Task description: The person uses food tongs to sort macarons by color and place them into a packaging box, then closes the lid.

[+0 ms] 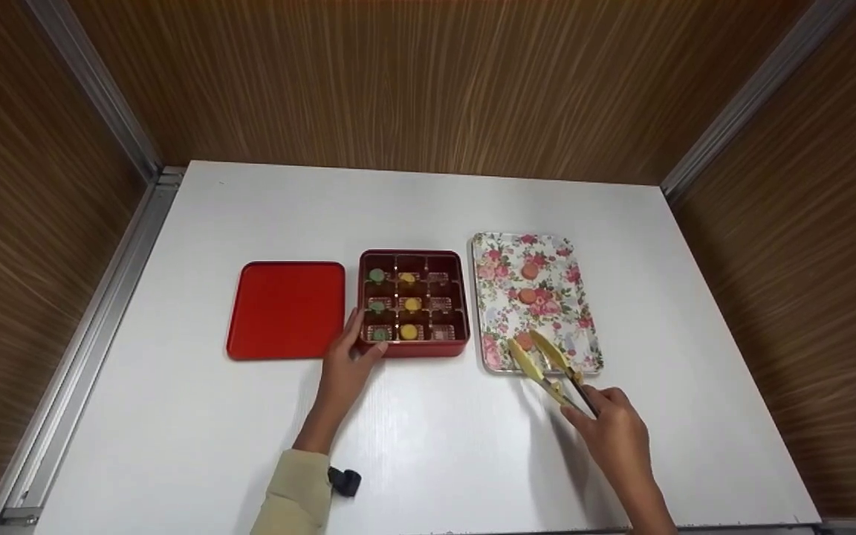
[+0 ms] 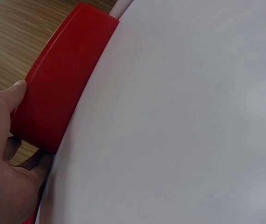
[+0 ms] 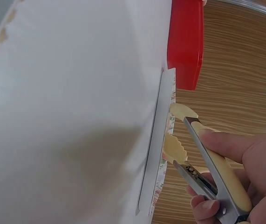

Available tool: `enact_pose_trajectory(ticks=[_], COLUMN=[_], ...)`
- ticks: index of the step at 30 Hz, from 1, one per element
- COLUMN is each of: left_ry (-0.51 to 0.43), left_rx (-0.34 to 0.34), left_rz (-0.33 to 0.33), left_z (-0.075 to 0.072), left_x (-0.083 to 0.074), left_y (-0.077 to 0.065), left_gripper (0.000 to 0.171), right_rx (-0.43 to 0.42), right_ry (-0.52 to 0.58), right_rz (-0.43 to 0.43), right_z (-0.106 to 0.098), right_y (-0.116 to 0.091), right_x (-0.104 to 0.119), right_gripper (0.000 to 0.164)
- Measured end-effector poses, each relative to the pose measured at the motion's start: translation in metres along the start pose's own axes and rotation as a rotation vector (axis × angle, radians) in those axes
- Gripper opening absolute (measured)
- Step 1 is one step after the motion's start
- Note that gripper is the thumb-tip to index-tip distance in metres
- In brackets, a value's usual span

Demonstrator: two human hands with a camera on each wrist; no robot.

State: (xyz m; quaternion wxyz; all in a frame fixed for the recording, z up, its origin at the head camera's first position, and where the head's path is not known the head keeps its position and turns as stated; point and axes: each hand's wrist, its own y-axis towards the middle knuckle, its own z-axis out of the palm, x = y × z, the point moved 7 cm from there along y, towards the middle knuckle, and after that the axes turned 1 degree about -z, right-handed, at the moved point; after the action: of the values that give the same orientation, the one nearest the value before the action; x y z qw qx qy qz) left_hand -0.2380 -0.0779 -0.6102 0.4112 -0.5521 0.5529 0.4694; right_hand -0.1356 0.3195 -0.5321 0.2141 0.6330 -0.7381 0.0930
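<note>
My left hand [image 1: 346, 364] grips the near left corner of a red square box [image 1: 428, 349], thumb at the front rim and fingers along the left side. Inside, a divided insert holds three green macarons [image 1: 377, 276] in the left column and three yellow macarons [image 1: 408, 332] in the middle one. My right hand [image 1: 617, 431] holds tongs [image 3: 223, 175] with yellow scalloped tips. The spread tips stand on either side of the nearest pink macaron [image 1: 524, 341] on a floral tray [image 1: 498, 319]. Two more pink macarons [image 1: 529, 284] lie farther back on it.
A flat red lid [image 1: 287, 310] lies left of the box, close beside my left fingers. The white table [image 1: 428, 446] carries everything. Wood-grain panels [image 1: 428, 82] stand at the back and both sides.
</note>
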Motion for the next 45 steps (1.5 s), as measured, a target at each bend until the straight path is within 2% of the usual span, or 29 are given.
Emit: enact_pose_trajectory(ticks=[6, 15, 16, 32, 45], left_ry=[-0.003, -0.015, -0.021, 0.014, 0.049], left_rx=[0.005, 0.008, 0.014, -0.004, -0.008], left_rz=[0.026, 0.002, -0.004, -0.024, -0.016], left_z=[0.001, -0.001, -0.002, -0.001, -0.001], left_x=[-0.002, -0.002, -0.007, -0.001, 0.002], left_y=[0.000, -0.001, -0.003, -0.002, -0.001], left_gripper=[0.076, 0.076, 0.075, 0.075, 0.073], right_rx=[0.019, 0.034, 0.032, -0.020, -0.069], right_ry=[-0.011, -0.015, -0.015, -0.001, 0.048], right_rz=[-0.002, 0.038, 0.038, -0.037, -0.127], right_z=[-0.001, 0.000, 0.000, -0.004, -0.007], right_y=[0.000, 0.001, 0.001, 0.002, 0.010], right_x=[0.001, 0.001, 0.002, 0.010, 0.034], right_gripper=[0.041, 0.043, 0.043, 0.043, 0.044])
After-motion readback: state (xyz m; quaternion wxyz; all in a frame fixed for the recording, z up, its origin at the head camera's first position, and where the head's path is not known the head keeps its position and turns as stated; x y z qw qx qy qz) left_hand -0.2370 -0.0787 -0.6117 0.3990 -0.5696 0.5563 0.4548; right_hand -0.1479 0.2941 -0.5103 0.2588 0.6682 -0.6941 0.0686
